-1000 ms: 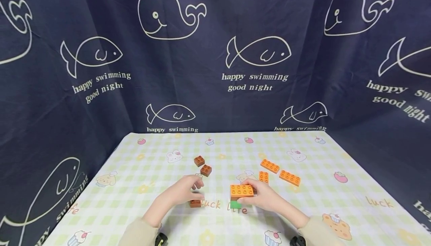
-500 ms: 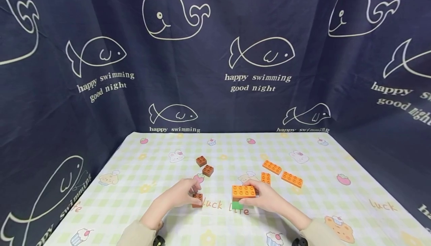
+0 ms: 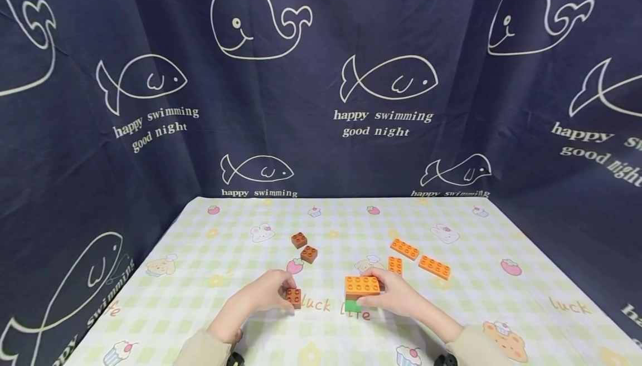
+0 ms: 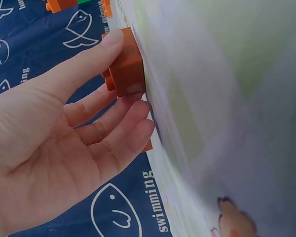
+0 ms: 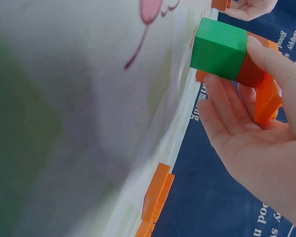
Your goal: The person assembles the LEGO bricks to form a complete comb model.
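My left hand pinches a brown toy brick between thumb and fingers, low over the tablecloth. In the left wrist view the thumb lies across one side of that brown brick, studs facing away from the cloth. My right hand holds a small stack by its side: a green brick at the bottom, a brown brick on it, and an orange eight-stud brick on top. In the right wrist view the orange brick overhangs toward the palm.
Two brown bricks, one farther back and one nearer, lie beyond my left hand. Past my right hand are three flat orange bricks: one at the back, one at the right, one near the fingers. A checked cloth covers the table.
My left thumb and fingers have closed on the brown brick, which has turned slightly. The right hand and its stack have stayed about the same; the head view has shifted a little.
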The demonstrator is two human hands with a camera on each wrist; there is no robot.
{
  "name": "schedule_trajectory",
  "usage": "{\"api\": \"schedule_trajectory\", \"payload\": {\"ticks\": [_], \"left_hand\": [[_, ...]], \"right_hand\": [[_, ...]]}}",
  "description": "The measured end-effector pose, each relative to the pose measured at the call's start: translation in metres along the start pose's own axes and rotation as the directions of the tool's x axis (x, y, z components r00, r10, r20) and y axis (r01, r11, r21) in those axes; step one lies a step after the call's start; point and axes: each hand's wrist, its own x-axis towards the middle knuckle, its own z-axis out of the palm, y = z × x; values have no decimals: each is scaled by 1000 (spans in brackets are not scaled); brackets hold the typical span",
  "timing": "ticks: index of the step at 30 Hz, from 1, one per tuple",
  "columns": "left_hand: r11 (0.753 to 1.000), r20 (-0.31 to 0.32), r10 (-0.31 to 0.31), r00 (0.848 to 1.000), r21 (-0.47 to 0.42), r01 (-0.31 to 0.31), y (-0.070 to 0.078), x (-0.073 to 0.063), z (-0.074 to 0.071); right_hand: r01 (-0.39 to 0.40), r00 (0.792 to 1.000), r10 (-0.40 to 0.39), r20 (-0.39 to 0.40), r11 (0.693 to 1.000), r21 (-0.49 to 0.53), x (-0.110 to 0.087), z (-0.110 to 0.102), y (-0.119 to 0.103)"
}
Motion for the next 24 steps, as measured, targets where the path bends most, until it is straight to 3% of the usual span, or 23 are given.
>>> {"api": "schedule_trajectory", "payload": {"ticks": [14, 24], "left_hand": [[1000, 5, 10, 1000, -26, -10, -2, 1, 0], [1000, -16, 14, 1000, -12, -14, 1, 1, 1]], "right_hand": [[-24, 999, 23, -30, 999, -22, 2, 1, -1], [21, 1000, -21, -16, 1000, 2, 1, 2, 3]]}}
